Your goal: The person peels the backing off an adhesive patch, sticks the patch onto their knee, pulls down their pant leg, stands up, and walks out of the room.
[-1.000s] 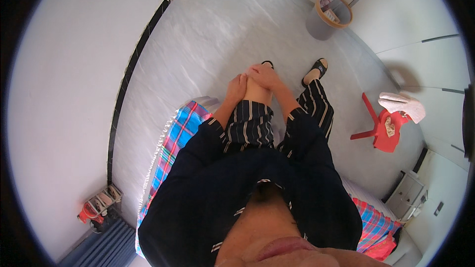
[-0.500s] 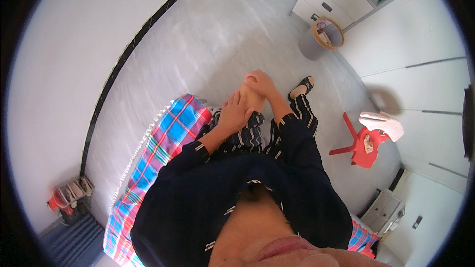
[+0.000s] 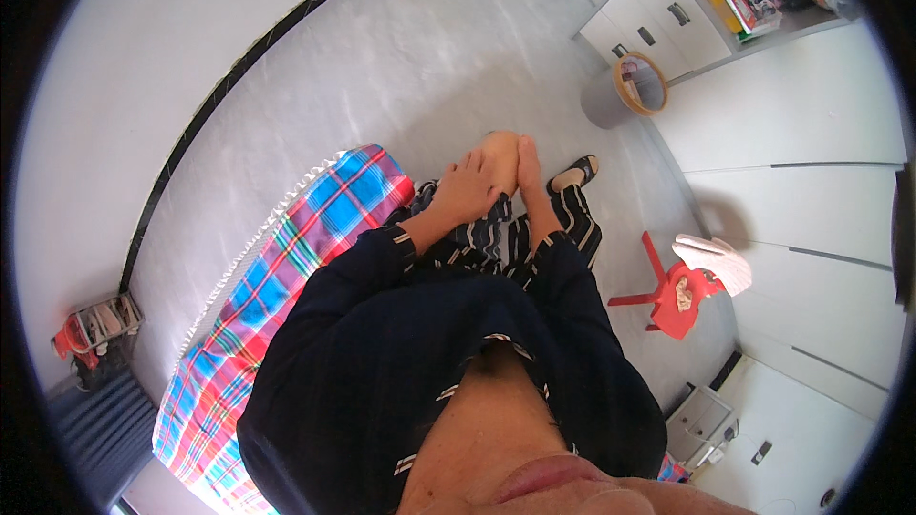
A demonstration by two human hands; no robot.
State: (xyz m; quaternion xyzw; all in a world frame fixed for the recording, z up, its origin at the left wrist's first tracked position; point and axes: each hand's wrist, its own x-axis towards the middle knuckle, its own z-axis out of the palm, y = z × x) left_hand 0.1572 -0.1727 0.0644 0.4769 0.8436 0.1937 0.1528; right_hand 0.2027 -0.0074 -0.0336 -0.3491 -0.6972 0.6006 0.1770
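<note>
My bare left leg (image 3: 498, 154) is raised in front of me, its dark, white-striped trouser leg (image 3: 484, 236) pushed up. My left hand (image 3: 465, 193) lies flat on the near left side of the bare skin, fingers stretched and slightly apart. Along the right side of the same leg rests my right hand (image 3: 530, 168), fingers straight and pointing away from me. Neither hand holds an object. My other foot wears a black open-toed sandal (image 3: 590, 168) and stands on the floor to the right.
Beneath me and to the left is a bed edge with a plaid cover (image 3: 353, 193). A grey wastebasket (image 3: 603, 103) stands by the drawers (image 3: 658, 24) at far right. Nearer sits a small red chair (image 3: 676, 310) with a pale pink cloth (image 3: 711, 259). White cabinets (image 3: 811, 200) line the right.
My right hand has slid from curling over the leg's far end to lying straight along its right side. My left hand stays on the leg. The view has shifted slightly.
</note>
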